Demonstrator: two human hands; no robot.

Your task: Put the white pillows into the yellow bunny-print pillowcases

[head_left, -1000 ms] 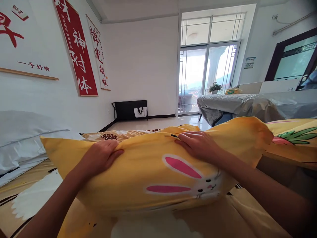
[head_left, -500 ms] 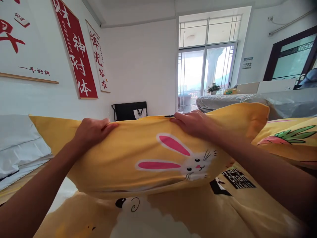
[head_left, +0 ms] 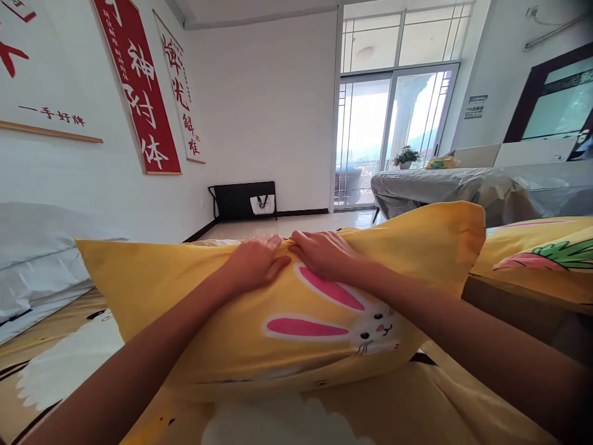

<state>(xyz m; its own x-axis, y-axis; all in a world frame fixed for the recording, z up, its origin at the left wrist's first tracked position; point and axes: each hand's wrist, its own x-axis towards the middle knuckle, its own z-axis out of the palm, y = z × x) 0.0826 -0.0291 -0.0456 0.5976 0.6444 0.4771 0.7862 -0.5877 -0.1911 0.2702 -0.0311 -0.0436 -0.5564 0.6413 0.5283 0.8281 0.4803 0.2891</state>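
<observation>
while both hands pinch it, pillow [head_left: 241,321] stands.

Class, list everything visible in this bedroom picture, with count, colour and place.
rabbit pillow: one, yellow, centre foreground
white pillow: one, white, left
bedcover: one, yellow and white, under rabbit pillow
carrot-print bedding: one, yellow, right
wall banners: three, one red, two white, left wall
rack: one, black, far wall
potted plant: one, green, by glass door
covered table: one, grey, right background
left hand: one, gripping rabbit pillow's top edge
right hand: one, gripping same edge beside it
</observation>
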